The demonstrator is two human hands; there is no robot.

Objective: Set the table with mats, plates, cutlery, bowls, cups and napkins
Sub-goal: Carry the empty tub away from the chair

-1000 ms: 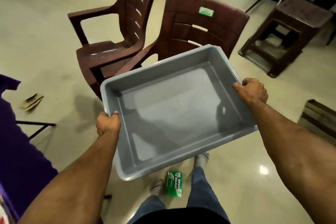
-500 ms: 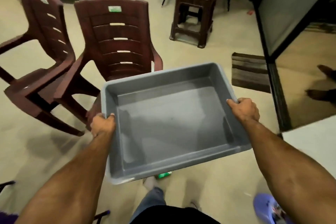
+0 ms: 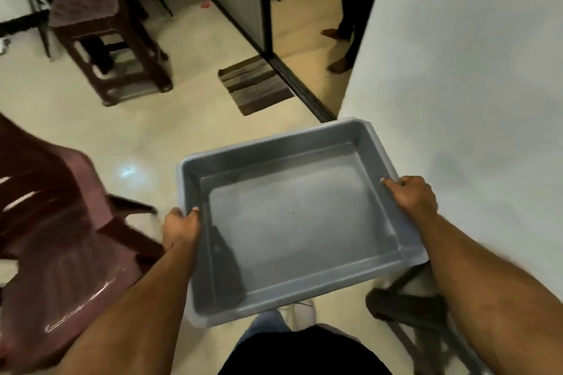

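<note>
The left hand (image 3: 180, 227) is gripping the left rim of one grey tub (image 3: 292, 222), thumb hooked over the edge and fingers curled under it, while the right hand (image 3: 411, 198) is clamping the right rim the same way. The tub is hanging in the air between the two hands, in front of the person's waist, and nothing is lying inside it. No mats, plates, cutlery, bowls, cups or napkins are showing anywhere. Just right of the right hand, one white table (image 3: 472, 70) is standing; a far corner of the tub is overlapping its edge and may clip it if the person is swinging round carelessly. Left of the left hand, one dark red chair (image 3: 61, 237) is standing close enough to catch a hip or leg. Further ahead, one stool (image 3: 100, 39) and one striped doormat (image 3: 254, 85) are lying in the way, the doormat being a likely trip.
</note>
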